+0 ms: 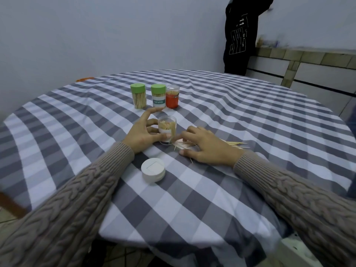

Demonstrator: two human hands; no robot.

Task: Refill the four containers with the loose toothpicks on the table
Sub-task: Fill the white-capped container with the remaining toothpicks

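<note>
An open clear container [167,126] part full of toothpicks stands mid-table. My left hand [143,132] grips its lower side with thumb and fingers curled round it. My right hand [207,146] lies just right of it, fingers bent over a pile of loose toothpicks [234,145] on the cloth; whether it pinches any is unclear. Further back stand two green-lidded containers [138,95] [158,95] and a red-labelled clear container [172,96]. A white lid [153,169] lies near me.
The round table wears a grey and white checked cloth [250,116]. A person in a black top [239,35] stands at the back right beside a tiled counter [308,60]. A wooden chair part [11,206] shows at the left edge.
</note>
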